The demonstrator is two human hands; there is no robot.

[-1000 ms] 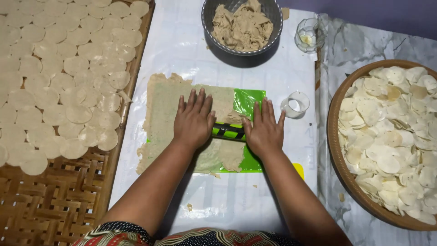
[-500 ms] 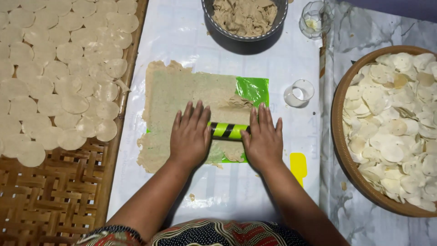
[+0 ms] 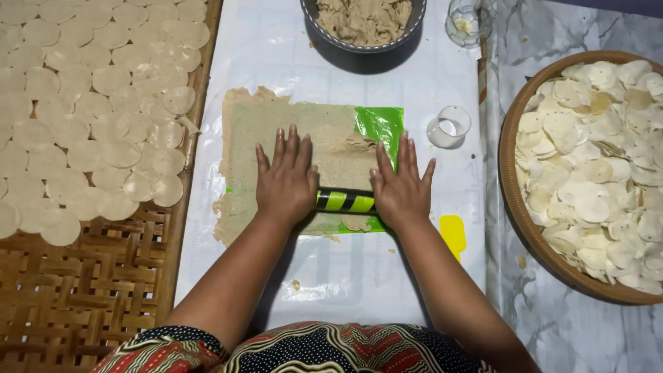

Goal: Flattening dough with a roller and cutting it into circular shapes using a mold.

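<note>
A flat sheet of beige dough (image 3: 290,131) lies on a green plastic sheet (image 3: 380,123) in the middle of the white table cover. Across its near part lies a green-and-black striped rolling pin (image 3: 344,201). My left hand (image 3: 285,176) presses flat on the pin's left end, fingers spread and pointing away from me. On the pin's right end my right hand (image 3: 400,185) presses the same way. Neither hand curls around the pin.
A woven bamboo tray (image 3: 83,276) at the left carries several round dough discs (image 3: 103,103). A round basket (image 3: 514,207) of cut discs stands at the right. A dark bowl (image 3: 345,45) of dough is at the back, with a clear ring cutter (image 3: 449,126), a small glass (image 3: 464,21) and a yellow scraper (image 3: 452,235).
Both hands rolled the pin toward me over the dough, then a little away again. The dough sheet looks wider and flatter than a second ago.
</note>
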